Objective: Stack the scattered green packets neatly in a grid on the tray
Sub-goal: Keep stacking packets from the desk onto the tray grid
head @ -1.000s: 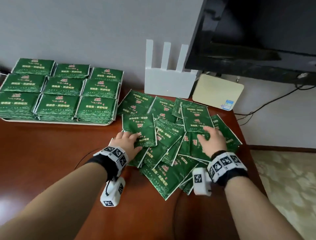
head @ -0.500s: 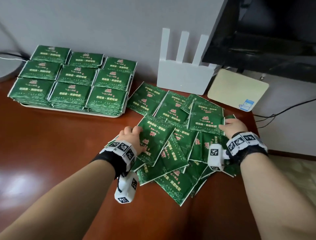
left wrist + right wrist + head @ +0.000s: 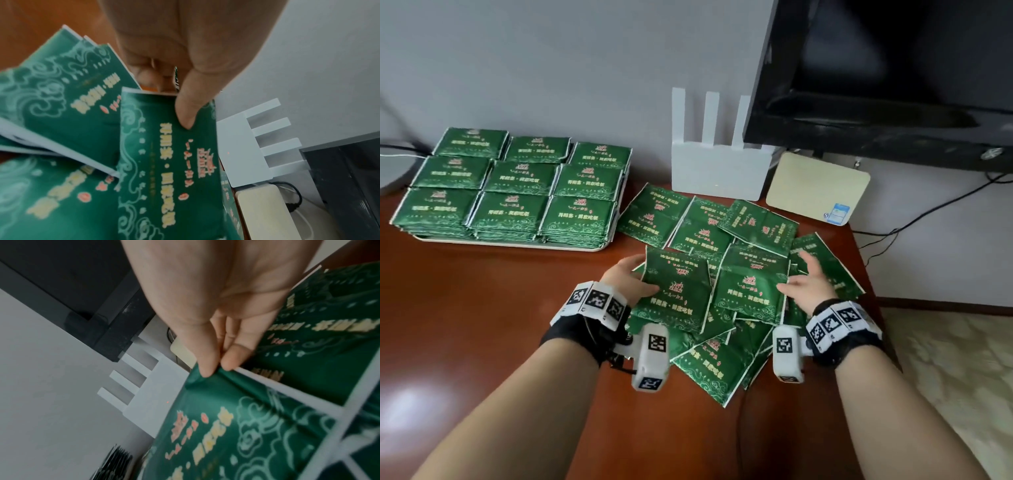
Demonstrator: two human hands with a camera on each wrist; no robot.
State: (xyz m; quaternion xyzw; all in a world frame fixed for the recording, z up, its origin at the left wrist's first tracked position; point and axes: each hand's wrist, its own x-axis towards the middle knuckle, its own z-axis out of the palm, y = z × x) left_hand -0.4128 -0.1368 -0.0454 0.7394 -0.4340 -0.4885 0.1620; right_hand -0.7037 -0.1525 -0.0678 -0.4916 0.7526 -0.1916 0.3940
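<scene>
Both grips in the packet pile (image 3: 709, 359) on the worktop (image 3: 482, 308).
Left grip (image 3: 626, 281) clasps a packet (image 3: 678, 291), thumb on top; right grip (image 3: 810, 286) pinches the edge of a second packet (image 3: 751, 291); the filled tray (image 3: 517, 244) sits far left.

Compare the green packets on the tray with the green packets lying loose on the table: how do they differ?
The tray packets sit square in a three-by-three grid of stacks; the loose packets overlap at mixed angles. Tray packets rest on the white tray; loose packets lie on the brown table. Tray packets are untouched; the left hand holds a loose one. Both share the same green printed design.
</scene>
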